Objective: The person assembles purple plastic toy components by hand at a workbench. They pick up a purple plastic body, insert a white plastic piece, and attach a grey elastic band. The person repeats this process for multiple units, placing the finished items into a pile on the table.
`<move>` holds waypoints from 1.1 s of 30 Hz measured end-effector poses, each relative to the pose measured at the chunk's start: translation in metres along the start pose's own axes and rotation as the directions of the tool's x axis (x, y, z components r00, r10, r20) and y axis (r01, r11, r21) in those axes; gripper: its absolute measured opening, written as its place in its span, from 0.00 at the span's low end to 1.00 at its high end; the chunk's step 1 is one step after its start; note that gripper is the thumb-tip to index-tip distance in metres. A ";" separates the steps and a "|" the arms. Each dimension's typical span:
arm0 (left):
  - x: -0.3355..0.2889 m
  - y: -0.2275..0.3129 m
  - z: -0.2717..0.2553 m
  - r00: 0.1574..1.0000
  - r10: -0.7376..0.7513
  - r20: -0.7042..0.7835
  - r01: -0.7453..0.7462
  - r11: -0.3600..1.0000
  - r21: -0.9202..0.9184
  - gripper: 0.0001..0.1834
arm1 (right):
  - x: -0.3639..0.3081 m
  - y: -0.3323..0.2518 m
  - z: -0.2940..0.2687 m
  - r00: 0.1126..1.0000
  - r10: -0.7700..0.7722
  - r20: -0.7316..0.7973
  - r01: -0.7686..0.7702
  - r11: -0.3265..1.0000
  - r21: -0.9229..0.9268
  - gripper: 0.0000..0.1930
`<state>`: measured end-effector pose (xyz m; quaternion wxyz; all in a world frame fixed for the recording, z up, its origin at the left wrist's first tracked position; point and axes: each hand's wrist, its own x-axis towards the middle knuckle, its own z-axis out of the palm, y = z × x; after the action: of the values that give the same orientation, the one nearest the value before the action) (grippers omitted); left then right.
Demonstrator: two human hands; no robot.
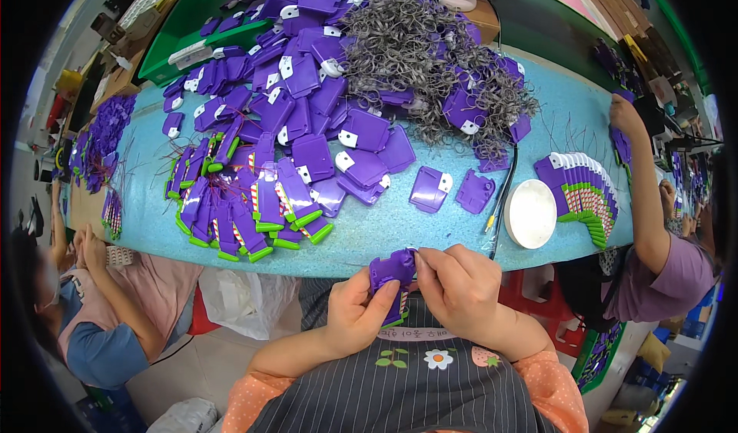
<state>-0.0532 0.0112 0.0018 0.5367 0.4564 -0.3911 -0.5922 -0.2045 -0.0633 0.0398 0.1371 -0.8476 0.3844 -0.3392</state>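
Purple casing (393,270) is part-covered by the left hand (357,310) holding it; what the right hand (460,285) pinches is hidden.

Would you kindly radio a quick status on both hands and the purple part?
Left hand grips the purple part. Right hand pinched at its upper right corner, exact hold hidden. White bowl and purple pieces on table, apart from hands.

Toward the near edge of the light-blue table (453,237), purple pieces (268,198) carry lime-green ends (269,226) and red-and-white stripes, like the fanned stack (573,194) rightward. Toward its far edge, purple covers (364,129) bear white tabs (348,138) beside grey bands (388,44); the near-edge bowl (530,214) is white. The held part (390,270) is purple, the apron (384,391) dark pinstriped, the sleeves (550,391) dotted orange.
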 end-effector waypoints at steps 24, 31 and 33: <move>0.009 0.019 0.005 0.989 0.109 -0.103 -0.075 0.955 0.288 0.12 | 0.007 0.007 -0.001 0.923 0.223 0.314 -0.377 0.692 0.616 0.13; 0.017 0.018 0.005 0.908 0.400 0.124 -0.383 0.674 0.632 0.12 | -0.006 0.007 -0.002 0.905 0.287 0.312 -0.421 0.709 0.567 0.08; 0.014 0.011 0.002 0.985 0.171 0.008 -0.163 0.923 0.348 0.12 | -0.011 0.009 0.004 0.918 0.261 0.298 -0.392 0.705 0.591 0.09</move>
<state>-0.0522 -0.0044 0.0110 0.5004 0.5157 -0.5208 -0.4609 -0.2115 -0.0613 0.0275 0.5119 -0.6961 0.3748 -0.3361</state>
